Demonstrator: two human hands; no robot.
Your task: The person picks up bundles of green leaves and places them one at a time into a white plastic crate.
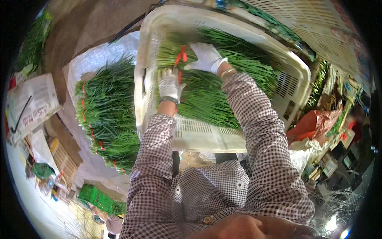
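Crate (217, 140), slotted cream plastic, upper centre: red-tied green leafy bundles (207, 105) laid inside; red-tied leafy stack (109, 103) outside, left. White-gloved right hand (205, 58) spread; white-gloved left hand (170, 84), grip unclear.

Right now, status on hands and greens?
Left hand at greens, grip unclear. Right hand open beside red band. Greens lie in white crate. No obstruction visible.

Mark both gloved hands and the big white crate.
Left hand (170, 84): head view, back of the hand.
Right hand (207, 56): head view, back of the hand.
White crate (211, 139): head view, wall nearest the wearer.
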